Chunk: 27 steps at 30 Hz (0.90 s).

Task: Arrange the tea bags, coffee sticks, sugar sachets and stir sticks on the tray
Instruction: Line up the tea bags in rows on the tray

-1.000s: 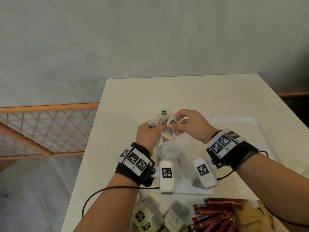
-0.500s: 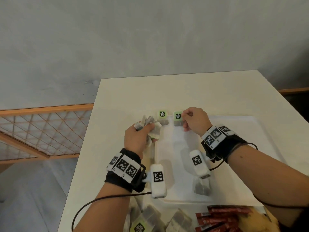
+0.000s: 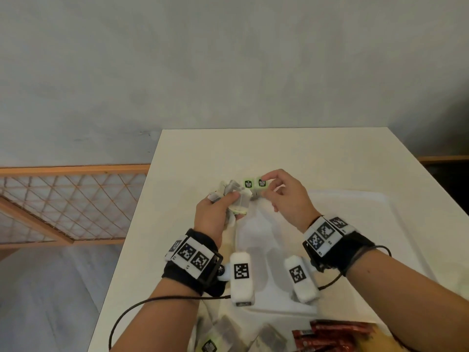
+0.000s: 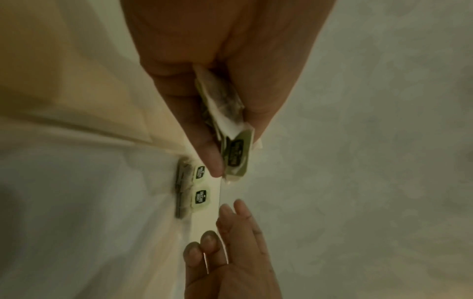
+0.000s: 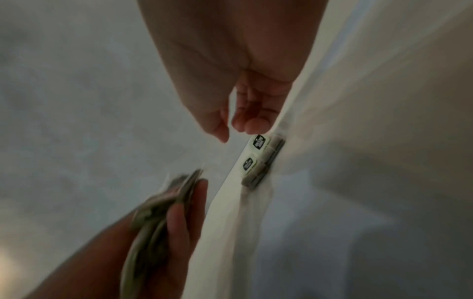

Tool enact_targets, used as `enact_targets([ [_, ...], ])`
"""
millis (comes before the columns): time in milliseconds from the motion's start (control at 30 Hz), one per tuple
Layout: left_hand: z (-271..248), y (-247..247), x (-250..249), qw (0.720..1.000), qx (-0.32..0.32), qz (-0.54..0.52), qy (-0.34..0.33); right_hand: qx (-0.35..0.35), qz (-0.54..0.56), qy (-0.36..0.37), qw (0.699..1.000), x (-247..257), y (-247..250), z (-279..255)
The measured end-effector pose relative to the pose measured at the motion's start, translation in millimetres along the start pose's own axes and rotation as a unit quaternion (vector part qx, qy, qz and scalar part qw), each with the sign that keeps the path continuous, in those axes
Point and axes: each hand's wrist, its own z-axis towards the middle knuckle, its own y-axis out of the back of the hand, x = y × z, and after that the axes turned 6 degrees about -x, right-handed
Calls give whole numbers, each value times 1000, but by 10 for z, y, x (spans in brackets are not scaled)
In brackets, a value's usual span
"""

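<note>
Left hand [image 3: 215,212] gripped a loose bunch of tea bags [image 3: 234,196], fingers curled round them, thumb on top, held just off the tray's far-left corner. One green tag [image 4: 236,155] stuck out of the bunch near the fingertips in the left wrist view.

Right hand [image 3: 286,196] was at the tray's far edge, thumb and forefinger close together over the right one of two placed tea bags [image 3: 262,183]. From the right wrist view the fingertips [image 5: 252,123] looked just clear of its tag, gripping nothing; whether they touched it, could not tell. The two placed bags sat side by side, tags up, leaning on the far wall of the white tray [image 3: 380,224], the left one [image 3: 248,184] touching its neighbour.

Risks, as a guess: the placed bags stood on edge against a low wall, so a nudge from the right hand could tip them flat or over the rim onto the table [image 3: 279,153]. The left-hand bunch was held unevenly; pulling one out could drag strings and tags tangled with others and drop several. Row spacing could drift.

Most of the job was still open: more tea bags [image 3: 228,329] and red coffee sticks [image 3: 330,334] lay in a pile on the near side, off the tray. Sugar sachets and stir sticks were not clearly visible.
</note>
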Motion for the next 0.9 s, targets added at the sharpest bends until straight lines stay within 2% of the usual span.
enact_targets([
  [133, -143, -74, -64, 1000, 9, -11, 13, 90, -10, 131, 987, 161, 83, -358],
  [233, -258, -101, -46, 1000, -2, 4, 14, 102, -36, 150, 983, 247, 120, -489],
  [400, -436, -63, 7, 999, 22, -4, 23, 84, -26, 156, 984, 275, 186, -628],
  [500, -446, 24, 34, 999, 6, -22, 28, 73, 7, 132, 989, 282, 234, -693],
  [633, -390, 135, 10, 999, -19, 8, 34, 44, 19, 70, 996, 138, 276, -607],
  [767, -283, 269, -19, 998, -46, 25, 31, 70, 9, -4, 998, -4, 253, -425],
  [900, -210, 299, 30, 999, -41, 23, 18, 84, -33, -31, 995, -94, 122, -165],
])
